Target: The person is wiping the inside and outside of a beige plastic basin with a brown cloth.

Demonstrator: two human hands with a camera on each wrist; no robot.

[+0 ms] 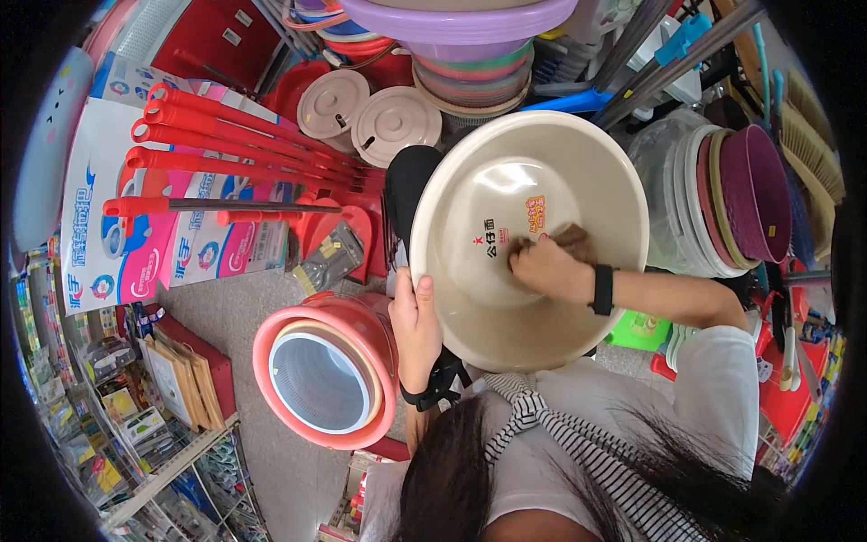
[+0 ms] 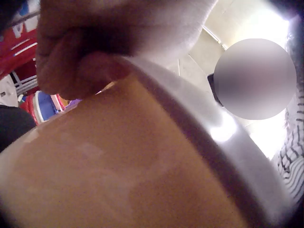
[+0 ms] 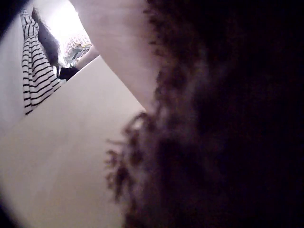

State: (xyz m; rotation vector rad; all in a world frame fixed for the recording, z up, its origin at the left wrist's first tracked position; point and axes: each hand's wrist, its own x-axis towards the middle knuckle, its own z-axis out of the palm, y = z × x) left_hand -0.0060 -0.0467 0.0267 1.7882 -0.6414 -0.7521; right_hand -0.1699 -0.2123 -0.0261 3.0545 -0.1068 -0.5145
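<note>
A large cream basin (image 1: 470,307) with stickers on its inner bottom is tilted toward the head camera. My left hand (image 1: 416,332) grips its left rim, thumb on the near side; the left wrist view shows that hand (image 2: 118,33) curled at the basin's rim (image 2: 190,104). Inside the basin, my right hand (image 1: 553,271) holds a brown cloth (image 1: 575,242) against the inner surface. In the right wrist view the shaggy dark cloth (image 3: 137,161) covers much of the picture, beside the pale basin wall (image 3: 61,152); the right fingertips are hidden there.
Nested pink and white buckets (image 1: 262,361) stand on the floor at left. Red-handled tools (image 1: 226,163) and printed boxes (image 1: 126,235) are beyond them. Lidded pails (image 1: 396,126) and stacked purple basins (image 1: 470,27) stand ahead; more stacked buckets (image 1: 754,194) are at right, goods racks (image 1: 135,443) at lower left.
</note>
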